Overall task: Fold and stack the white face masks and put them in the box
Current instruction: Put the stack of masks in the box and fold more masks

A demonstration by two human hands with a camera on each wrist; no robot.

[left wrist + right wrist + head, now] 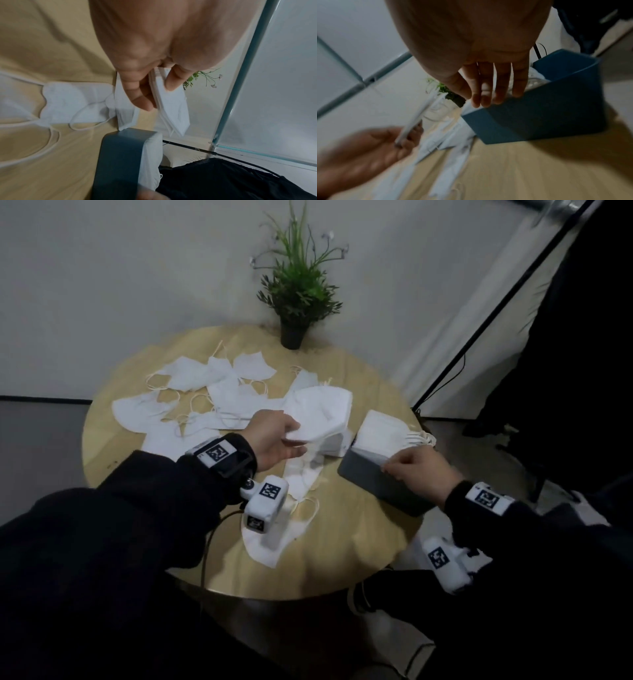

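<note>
While the right hand [419, 470] lays its straight fingers on the box [376, 484] at the right to steady it, the left hand [274, 436] pinches folded masks [322, 412] mid-frame, ready to drop in.

Folded white masks [320, 414] held up, others upright in grey box [376, 484]

From my remote seat the room looks dim and flat, the round wooden table [359, 542] being the brightest patch. My left hand [361, 152] is smeared by motion blur in the right wrist view, and straight lines beyond the table bow at every frame edge.
</note>
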